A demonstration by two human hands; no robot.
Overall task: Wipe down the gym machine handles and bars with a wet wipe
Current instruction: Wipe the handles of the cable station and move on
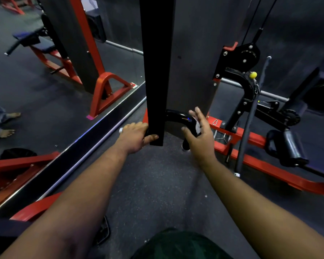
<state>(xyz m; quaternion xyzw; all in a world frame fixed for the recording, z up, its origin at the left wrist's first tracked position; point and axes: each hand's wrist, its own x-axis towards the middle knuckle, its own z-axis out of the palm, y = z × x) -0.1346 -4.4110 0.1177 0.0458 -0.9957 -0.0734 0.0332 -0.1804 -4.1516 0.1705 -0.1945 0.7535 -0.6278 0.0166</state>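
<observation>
A flat black upright bar (156,71) of the gym machine hangs down the middle of the view. My left hand (136,136) grips its lower end, thumb across the front face. Behind it curves a glossy black handle (178,116). My right hand (200,131) is at that handle with fingers spread and fairly straight. A pale wipe (197,126) shows between the palm and the handle, mostly hidden by the hand.
A mirror wall (45,81) with a metal sill runs along the left. The red machine frame (269,165) lies on the floor at right, with a black foam roller (290,146), a pulley (248,57) with cables and a yellow knob (253,74). Dark rubber floor (157,184) lies below.
</observation>
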